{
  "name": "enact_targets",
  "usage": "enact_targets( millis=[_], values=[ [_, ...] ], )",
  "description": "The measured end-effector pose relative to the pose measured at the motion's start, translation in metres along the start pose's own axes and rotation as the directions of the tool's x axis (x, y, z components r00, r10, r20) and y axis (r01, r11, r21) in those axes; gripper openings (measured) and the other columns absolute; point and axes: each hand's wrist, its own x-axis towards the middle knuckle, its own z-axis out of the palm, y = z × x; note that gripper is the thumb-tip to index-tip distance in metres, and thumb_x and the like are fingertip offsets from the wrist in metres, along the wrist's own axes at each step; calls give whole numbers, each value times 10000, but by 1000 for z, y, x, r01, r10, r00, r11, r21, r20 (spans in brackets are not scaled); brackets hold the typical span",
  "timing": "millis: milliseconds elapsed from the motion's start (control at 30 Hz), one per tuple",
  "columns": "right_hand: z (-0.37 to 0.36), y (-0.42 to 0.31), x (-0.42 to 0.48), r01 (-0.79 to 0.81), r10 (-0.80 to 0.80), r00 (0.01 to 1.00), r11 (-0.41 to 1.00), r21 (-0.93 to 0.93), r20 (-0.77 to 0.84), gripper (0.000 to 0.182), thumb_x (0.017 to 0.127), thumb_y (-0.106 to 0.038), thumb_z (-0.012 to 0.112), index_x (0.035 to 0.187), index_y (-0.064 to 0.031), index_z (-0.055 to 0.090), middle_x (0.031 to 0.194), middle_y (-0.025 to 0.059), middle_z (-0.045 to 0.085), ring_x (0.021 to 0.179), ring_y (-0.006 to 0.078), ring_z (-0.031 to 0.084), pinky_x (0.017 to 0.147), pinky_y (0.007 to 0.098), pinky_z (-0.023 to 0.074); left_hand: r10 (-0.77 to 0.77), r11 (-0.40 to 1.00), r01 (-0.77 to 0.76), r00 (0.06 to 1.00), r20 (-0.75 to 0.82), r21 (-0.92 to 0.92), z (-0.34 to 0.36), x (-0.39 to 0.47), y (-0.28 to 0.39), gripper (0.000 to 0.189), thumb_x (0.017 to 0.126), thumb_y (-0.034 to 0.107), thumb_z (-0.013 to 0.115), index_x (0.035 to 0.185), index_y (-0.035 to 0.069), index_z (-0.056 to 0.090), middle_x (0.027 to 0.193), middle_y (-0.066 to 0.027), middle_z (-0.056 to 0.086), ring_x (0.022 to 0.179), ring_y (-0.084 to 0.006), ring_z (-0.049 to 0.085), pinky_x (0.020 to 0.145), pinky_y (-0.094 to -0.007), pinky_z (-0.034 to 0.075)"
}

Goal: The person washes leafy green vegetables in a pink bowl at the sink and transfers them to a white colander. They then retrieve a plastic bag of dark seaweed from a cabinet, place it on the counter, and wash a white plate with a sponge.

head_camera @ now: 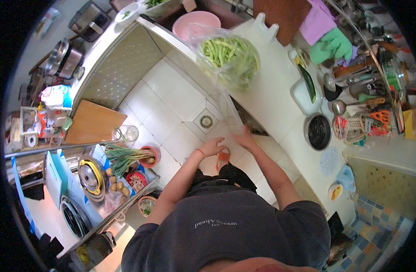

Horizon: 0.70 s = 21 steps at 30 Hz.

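Note:
My left hand (210,147), with a red band at the wrist, is in the air over the tiled floor, its fingers spread a little and nothing in them. To its right, my right hand (245,138) is held apart from it, also with nothing in it, near the counter's front edge. Beyond both hands, a clear plastic bag of green beans (228,59) lies on the white counter (265,95). A pink plastic basin (196,23) stands just behind the bag. Below my hands an orange slipper (223,158) shows on one foot.
A floor drain (206,121) lies ahead. On the right counter are a cucumber (308,83) on a white tray, a black round pan (318,132) and utensils. At the left, a rack holds green onions (126,158), potatoes (119,186) and pot lids; a wooden board (95,122) leans nearby.

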Motion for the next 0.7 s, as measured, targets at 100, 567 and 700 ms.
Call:
enact_targets(
  millis=[100, 567, 700],
  values=[
    [-28, 14, 0, 185, -182, 983, 964, -190, 31, 810, 752, -463, 565, 1306, 40, 253, 1325, 260, 303, 1242, 344, 305, 1025, 370, 261, 16, 1000, -16, 997, -74, -5, -43, 7, 7, 444, 838, 277, 530, 1183, 3, 473, 1081, -167, 568, 1017, -254, 538, 871, -316, 418],
    [-52, -207, 10, 408, -397, 913, 894, 187, -97, 295, 832, -173, 539, 1084, -19, 522, 1028, 140, 546, 832, 236, 584, 732, 327, 458, -250, 780, -74, 873, -418, -621, -418, 43, -90, 283, 894, 307, 481, 984, 49, 556, 886, -47, 623, 744, -122, 597, 662, -245, 500],
    [-44, -281, 52, 404, -376, 910, 900, 164, -175, 287, 824, -140, 549, 1087, -29, 520, 990, 140, 553, 781, 223, 581, 689, 305, 465, -339, 638, -203, 792, -507, -743, -581, 111, -117, 329, 895, 346, 467, 986, 35, 523, 872, -85, 600, 738, -159, 592, 662, -295, 516]
  ],
)
